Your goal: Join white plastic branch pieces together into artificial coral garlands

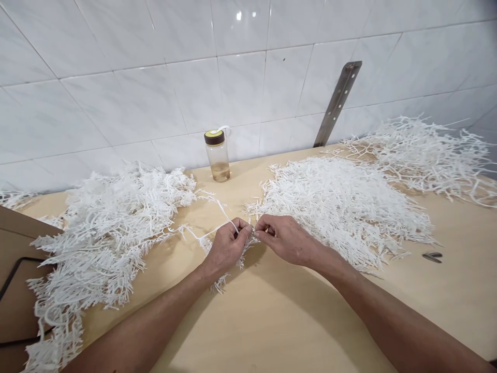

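Observation:
My left hand [230, 242] is closed on a thin white branched plastic stem [222, 207], whose forked ends reach up and to the left. Small feathery white sprigs [220, 282] hang below this hand, partly covered by it. Close beside it, my right hand [285, 238] pinches at the same spot, thumb against forefinger; the tiny piece between its fingertips is too small to make out. Both sets of fingertips nearly meet above the table. Right behind my right hand lies a heap of loose white sprigs [330, 202].
A large pile of feathery white branches [112, 233] covers the left, beside a brown box [19, 280]. Bare white stems [430, 155] lie far right. A drink bottle [218, 158] stands near the tiled wall, where a metal strip [337, 106] leans. Small snips [432, 257] lie on the wooden table [458, 300].

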Motion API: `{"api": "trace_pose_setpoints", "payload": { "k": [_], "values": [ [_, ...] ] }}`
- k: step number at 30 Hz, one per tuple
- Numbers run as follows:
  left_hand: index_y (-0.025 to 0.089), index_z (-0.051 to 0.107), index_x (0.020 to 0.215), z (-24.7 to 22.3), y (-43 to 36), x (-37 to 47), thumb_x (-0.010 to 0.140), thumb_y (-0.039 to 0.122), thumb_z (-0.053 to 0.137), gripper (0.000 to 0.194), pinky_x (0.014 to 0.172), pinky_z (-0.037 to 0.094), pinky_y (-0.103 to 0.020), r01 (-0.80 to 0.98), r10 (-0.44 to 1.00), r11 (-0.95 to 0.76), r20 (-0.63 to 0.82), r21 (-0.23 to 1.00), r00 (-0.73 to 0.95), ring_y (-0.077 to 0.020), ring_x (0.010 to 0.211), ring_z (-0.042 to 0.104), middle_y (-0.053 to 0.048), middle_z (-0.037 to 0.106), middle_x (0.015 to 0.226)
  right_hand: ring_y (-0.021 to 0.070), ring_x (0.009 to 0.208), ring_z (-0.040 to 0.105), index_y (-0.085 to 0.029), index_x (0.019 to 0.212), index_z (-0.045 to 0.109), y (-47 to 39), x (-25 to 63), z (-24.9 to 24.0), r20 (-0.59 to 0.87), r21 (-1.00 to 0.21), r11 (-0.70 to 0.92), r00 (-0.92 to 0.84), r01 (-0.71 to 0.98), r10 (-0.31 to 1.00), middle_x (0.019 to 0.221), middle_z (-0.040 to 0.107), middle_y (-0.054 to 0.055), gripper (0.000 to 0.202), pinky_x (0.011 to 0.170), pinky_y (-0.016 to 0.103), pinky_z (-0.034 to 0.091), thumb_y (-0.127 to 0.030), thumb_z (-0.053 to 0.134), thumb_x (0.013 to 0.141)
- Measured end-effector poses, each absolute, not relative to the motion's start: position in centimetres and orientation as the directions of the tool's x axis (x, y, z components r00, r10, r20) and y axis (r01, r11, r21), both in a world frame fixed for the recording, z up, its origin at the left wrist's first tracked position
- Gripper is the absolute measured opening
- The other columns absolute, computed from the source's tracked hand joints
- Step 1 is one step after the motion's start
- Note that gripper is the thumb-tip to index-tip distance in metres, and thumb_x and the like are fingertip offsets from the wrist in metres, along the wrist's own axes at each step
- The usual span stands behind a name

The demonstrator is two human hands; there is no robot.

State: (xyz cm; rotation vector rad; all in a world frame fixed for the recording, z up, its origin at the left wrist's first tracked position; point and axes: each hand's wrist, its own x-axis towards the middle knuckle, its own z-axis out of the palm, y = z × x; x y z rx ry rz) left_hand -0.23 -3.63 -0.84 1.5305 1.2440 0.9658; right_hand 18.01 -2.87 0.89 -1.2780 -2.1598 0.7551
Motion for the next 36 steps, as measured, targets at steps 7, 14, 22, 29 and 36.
{"api": "trace_pose_setpoints", "payload": {
  "k": [7, 14, 22, 29, 36],
  "values": [
    [0.018, 0.053, 0.074, -0.6, -3.7, -0.1, 0.087, 0.043, 0.054, 0.028, 0.054, 0.031, -0.023, 0.279, 0.985, -0.074, 0.026, 0.958, 0.17, -0.0102, 0.056, 0.037, 0.005, 0.043, 0.061, 0.014, 0.068, 0.057, -0.019, 0.078, 0.065, -2.9, 17.8, 1.0, 0.207, -0.683, 0.398, -0.361, 0.613, 0.91, 0.077, 0.067, 0.001, 0.013, 0.063, 0.026, 0.041, -0.025, 0.058, 0.088],
    [0.018, 0.052, 0.073, -0.7, -3.6, -0.3, 0.087, 0.042, 0.054, 0.028, 0.055, 0.03, -0.023, 0.282, 0.985, -0.092, 0.046, 0.955, 0.167, -0.0105, 0.058, 0.036, 0.005, 0.042, 0.061, 0.0134, 0.063, 0.052, -0.019, 0.079, 0.06, -3.3, 17.5, 1.3, 0.165, -0.698, 0.384, -0.386, 0.605, 0.908, 0.073, 0.063, 0.001, 0.013, 0.057, 0.026, 0.037, -0.023, 0.054, 0.089],
    [0.018, 0.053, 0.067, -0.5, -3.4, -0.2, 0.081, 0.041, 0.059, 0.027, 0.05, 0.029, -0.022, 0.251, 0.991, -0.04, 0.007, 0.967, 0.133, -0.0101, 0.056, 0.036, 0.004, 0.044, 0.059, 0.0138, 0.066, 0.047, -0.02, 0.077, 0.049, -3.4, 16.9, -0.2, 0.285, -0.644, 0.544, -0.491, 0.539, 0.823, 0.076, 0.056, 0.001, 0.017, 0.063, 0.027, 0.037, -0.013, 0.044, 0.091],
    [0.018, 0.052, 0.066, -0.7, -3.2, 0.0, 0.081, 0.038, 0.059, 0.025, 0.05, 0.027, -0.022, 0.228, 0.993, -0.009, -0.017, 0.974, 0.114, -0.0091, 0.052, 0.033, 0.006, 0.041, 0.055, 0.0146, 0.066, 0.044, -0.02, 0.076, 0.045, -4.0, 17.3, 0.8, 0.252, -0.547, 0.621, -0.596, 0.562, 0.762, 0.076, 0.053, 0.001, 0.019, 0.064, 0.029, 0.035, -0.01, 0.041, 0.091],
    [0.018, 0.054, 0.07, -1.1, -2.5, -0.7, 0.081, 0.04, 0.06, 0.025, 0.052, 0.031, -0.022, 0.218, 0.998, -0.051, 0.044, 0.975, 0.038, -0.0102, 0.055, 0.039, 0.005, 0.045, 0.058, 0.0132, 0.06, 0.051, -0.021, 0.079, 0.054, -4.9, 17.1, 2.7, 0.212, -0.769, 0.427, -0.44, 0.476, 0.873, 0.072, 0.059, 0.0, 0.018, 0.057, 0.028, 0.041, -0.028, 0.049, 0.095]
  ]
}}
